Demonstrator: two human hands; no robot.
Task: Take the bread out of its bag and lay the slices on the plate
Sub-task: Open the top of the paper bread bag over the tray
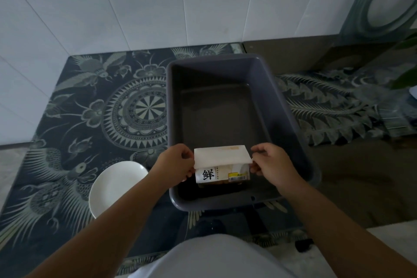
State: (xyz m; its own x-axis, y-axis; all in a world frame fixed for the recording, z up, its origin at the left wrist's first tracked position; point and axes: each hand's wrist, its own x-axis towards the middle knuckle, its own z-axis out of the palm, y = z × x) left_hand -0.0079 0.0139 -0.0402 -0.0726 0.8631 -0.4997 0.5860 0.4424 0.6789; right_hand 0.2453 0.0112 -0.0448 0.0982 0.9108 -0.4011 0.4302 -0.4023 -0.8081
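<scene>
The bread bag [222, 166] sits at the near end of a dark grey tub [277, 106], at about six o'clock inside it, label side facing the camera with a large black character and a yellow price sticker. Its white top flap is folded flat and lifted a little. The left hand [174, 162] pinches the flap's left edge at nine o'clock of the bag, thumb on top and fingers curled under; the right hand [272, 162] pinches the right edge at three o'clock in the same way. Through the clear lower part something brownish shows, probably the loaf, though no single slice can be made out.

The white plate [112, 189] lies outside the tub at about eight o'clock of the bag, on the patterned dark cloth [90, 101], and nothing rests on it.

By my reading the task has barely begun: the bag looks closed or only just being unfolded, no bread is out, and every slice has yet to go across to the plate. What remains is opening the top, drawing the slices out, and laying them down one by one
</scene>
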